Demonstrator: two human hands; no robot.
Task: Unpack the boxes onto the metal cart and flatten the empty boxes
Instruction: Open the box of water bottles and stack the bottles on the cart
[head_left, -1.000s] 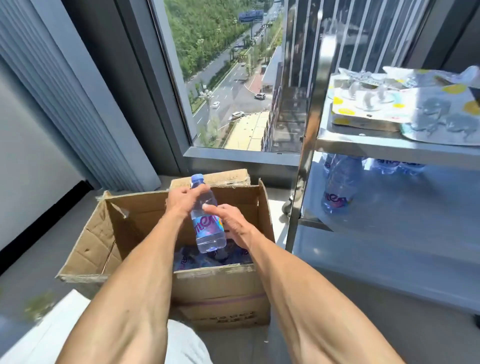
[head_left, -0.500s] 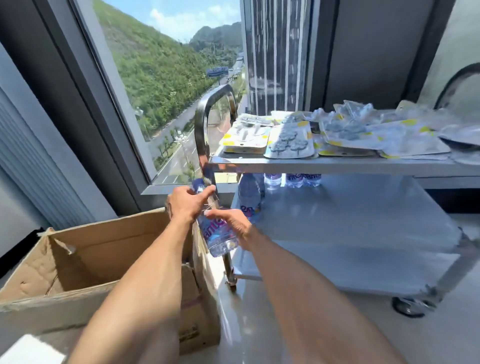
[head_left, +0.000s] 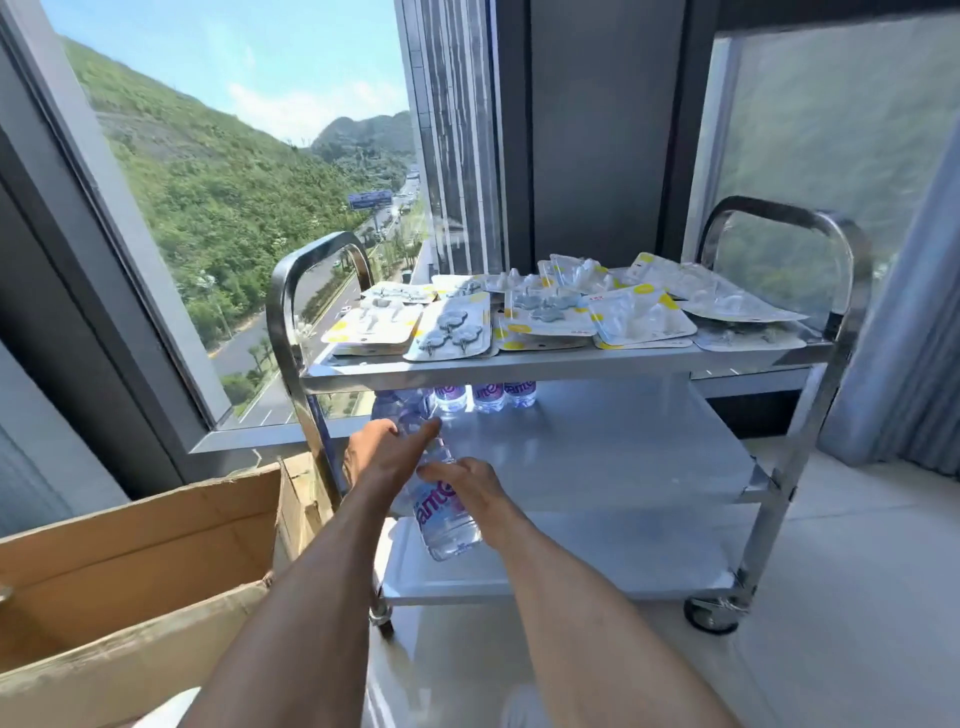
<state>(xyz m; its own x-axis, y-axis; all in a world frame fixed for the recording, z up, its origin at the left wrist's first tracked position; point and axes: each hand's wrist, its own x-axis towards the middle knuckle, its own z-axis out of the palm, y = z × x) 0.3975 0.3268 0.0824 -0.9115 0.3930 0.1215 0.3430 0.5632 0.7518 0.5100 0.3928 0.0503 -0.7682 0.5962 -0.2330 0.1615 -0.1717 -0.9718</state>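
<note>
You hold the water bottle at frame centre, tilted with its cap toward the upper left. Your left hand grips its neck; your right hand grips its labelled body. The metal cart middle shelf lies directly ahead, with standing bottles at its rear.

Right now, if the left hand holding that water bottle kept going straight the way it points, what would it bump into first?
Probably the row of bottles standing at the back of the cart's middle shelf. The left hand points up and away toward them, gripping the held bottle near its top. Depth is hard to judge.
</note>
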